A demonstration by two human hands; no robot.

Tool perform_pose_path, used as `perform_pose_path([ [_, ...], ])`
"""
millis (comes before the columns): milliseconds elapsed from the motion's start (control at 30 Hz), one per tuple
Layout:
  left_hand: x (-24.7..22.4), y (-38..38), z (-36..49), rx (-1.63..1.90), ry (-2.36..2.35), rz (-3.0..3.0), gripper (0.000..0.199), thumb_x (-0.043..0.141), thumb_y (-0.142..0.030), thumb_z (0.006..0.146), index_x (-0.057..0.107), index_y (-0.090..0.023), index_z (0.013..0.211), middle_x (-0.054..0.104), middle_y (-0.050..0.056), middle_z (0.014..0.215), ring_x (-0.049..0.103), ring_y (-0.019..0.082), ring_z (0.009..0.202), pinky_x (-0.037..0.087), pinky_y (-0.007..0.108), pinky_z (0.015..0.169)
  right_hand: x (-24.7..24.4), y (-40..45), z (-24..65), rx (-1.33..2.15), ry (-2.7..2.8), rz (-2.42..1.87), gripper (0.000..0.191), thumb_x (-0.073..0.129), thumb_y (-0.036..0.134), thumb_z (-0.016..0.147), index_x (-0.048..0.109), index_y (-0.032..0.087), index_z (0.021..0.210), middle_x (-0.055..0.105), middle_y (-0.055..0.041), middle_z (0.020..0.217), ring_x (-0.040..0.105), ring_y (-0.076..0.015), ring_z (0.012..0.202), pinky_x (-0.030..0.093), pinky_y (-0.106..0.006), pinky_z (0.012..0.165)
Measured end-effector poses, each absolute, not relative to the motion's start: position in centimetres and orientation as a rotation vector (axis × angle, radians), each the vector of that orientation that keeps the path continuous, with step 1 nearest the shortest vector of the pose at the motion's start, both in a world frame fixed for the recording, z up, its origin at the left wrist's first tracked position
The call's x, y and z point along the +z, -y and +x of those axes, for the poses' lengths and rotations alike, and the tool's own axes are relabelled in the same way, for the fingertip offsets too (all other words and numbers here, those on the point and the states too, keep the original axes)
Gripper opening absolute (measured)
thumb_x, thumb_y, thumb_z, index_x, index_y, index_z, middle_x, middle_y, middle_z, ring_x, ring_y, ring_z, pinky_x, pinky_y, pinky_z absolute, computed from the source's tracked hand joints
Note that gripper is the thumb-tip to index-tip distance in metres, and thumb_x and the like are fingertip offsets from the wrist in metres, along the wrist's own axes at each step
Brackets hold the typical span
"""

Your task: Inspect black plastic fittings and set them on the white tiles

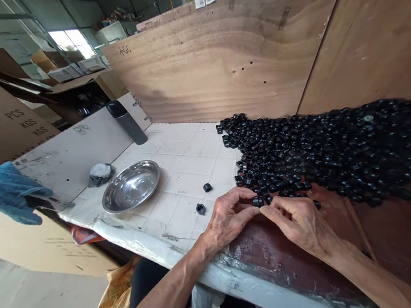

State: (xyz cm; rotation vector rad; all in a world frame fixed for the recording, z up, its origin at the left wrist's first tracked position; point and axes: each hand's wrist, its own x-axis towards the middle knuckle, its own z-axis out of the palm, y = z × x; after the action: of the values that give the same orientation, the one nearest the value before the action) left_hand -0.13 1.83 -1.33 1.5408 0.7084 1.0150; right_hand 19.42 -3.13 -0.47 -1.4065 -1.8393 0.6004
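Note:
Between the thumb and fingers of my left hand (233,215) is a small black cap (258,201). My right hand (295,219) is right beside it, thumb and fingers pinched together near the cap's right side; whatever they hold is too small to make out. Behind both hands a large heap of black caps (328,148) spreads over the table to the right. Two loose black pieces, one (207,187) farther back and one (200,209) nearer, lie on the white tiled surface left of my left hand.
A shiny metal bowl (131,186) sits left on the table (180,170), beside a wrapped white roll (100,172). Behind stands a dark bottle (127,123). A blue cloth (6,194) hangs at the left edge. Wooden boards (223,64) wall the back.

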Motion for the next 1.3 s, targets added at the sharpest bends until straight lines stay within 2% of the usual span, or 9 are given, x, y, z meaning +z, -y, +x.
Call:
perform_pose_path([
  [100,-1.4,-1.9,-0.2,1.004,-0.699,1.562,0.022,0.075,-0.03,0.086,0.07,-0.017,0.103,0.068,0.009,0.108,0.068,0.022,0.099,0.058,0.036,0.09,-0.5,3.1,19.5,0.612,1.83,-1.381,0.02,0.058,0.04,0.097,0.065,0.021,0.096,0.066,0.0003,0.076,0.059,-0.0155,0.067,0.044,-0.027,0.064],
  [233,-1.6,-1.9,-0.2,0.987,-0.705,1.607,0.023,0.073,-0.029,0.088,0.07,-0.017,0.107,0.069,0.009,0.111,0.068,0.022,0.101,0.057,0.036,0.092,-0.7,3.1,19.6,0.61,1.822,-1.448,0.028,0.055,0.042,0.099,0.062,0.022,0.081,0.064,0.0009,0.071,0.058,-0.015,0.063,0.044,-0.027,0.062],
  [367,-1.7,-2.0,-0.3,0.976,-0.697,1.72,0.021,0.07,-0.029,0.09,0.068,-0.019,0.109,0.07,0.009,0.111,0.069,0.021,0.101,0.057,0.035,0.091,-0.6,3.1,19.2,0.682,1.756,-1.432,0.022,0.055,0.042,0.098,0.064,0.023,0.103,0.069,0.001,0.076,0.065,-0.0162,0.068,0.049,-0.027,0.068],
  [600,-1.8,-1.1,-0.5,1.047,-0.68,2.132,0.024,0.06,-0.016,0.093,0.064,-0.019,0.116,0.07,0.01,0.118,0.066,0.021,0.111,0.055,0.039,0.099,-0.2,3.2,18.1,1.034,1.566,-1.644,0.048,0.043,0.05,0.1,0.052,0.024,0.061,0.056,0.0045,0.042,0.058,-0.0147,0.041,0.046,-0.026,0.052],
  [800,-1.2,0.5,-0.5,0.965,-0.854,1.653,0.019,0.065,-0.028,0.092,0.066,-0.017,0.109,0.073,0.008,0.108,0.072,0.021,0.095,0.059,0.035,0.087,0.7,3.9,17.5,0.996,1.638,-1.422,0.02,0.057,0.041,0.094,0.063,0.023,0.1,0.069,0.0024,0.066,0.068,-0.0178,0.064,0.051,-0.027,0.062],
  [900,-0.7,1.1,-2.0,0.869,-0.897,1.847,0.02,0.066,-0.025,0.091,0.065,-0.018,0.109,0.071,0.007,0.106,0.07,0.02,0.094,0.057,0.033,0.086,1.2,3.9,17.8,1.132,1.714,-1.482,0.021,0.057,0.042,0.094,0.062,0.023,0.087,0.064,0.0041,0.057,0.064,-0.0164,0.055,0.048,-0.025,0.057],
  [1067,-0.7,0.4,-5.9,0.593,-1.133,2.365,0.018,0.06,-0.015,0.087,0.065,-0.02,0.103,0.065,0.004,0.093,0.064,0.017,0.08,0.055,0.031,0.075,0.9,2.5,20.3,0.625,1.803,-1.665,0.03,0.056,0.044,0.092,0.06,0.023,0.07,0.062,0.0013,0.055,0.055,-0.0152,0.049,0.036,-0.026,0.05],
  [1200,-1.1,-0.1,-5.5,0.811,-1.451,2.578,0.026,0.06,-0.018,0.087,0.064,-0.02,0.113,0.064,0.011,0.105,0.062,0.025,0.095,0.055,0.038,0.081,0.3,1.6,23.0,0.32,1.863,-1.801,0.014,0.063,0.031,0.083,0.064,0.025,0.071,0.066,0.0007,0.063,0.051,-0.0149,0.047,0.028,-0.028,0.047],
  [1300,-1.3,0.3,-2.5,0.927,-1.347,2.54,0.016,0.058,-0.021,0.091,0.065,-0.019,0.105,0.063,0.009,0.094,0.063,0.023,0.088,0.055,0.036,0.078,-0.1,1.4,23.8,0.298,1.937,-1.881,0.002,0.066,0.024,0.078,0.067,0.026,0.078,0.068,0.0003,0.07,0.055,-0.0158,0.051,0.029,-0.028,0.048],
])
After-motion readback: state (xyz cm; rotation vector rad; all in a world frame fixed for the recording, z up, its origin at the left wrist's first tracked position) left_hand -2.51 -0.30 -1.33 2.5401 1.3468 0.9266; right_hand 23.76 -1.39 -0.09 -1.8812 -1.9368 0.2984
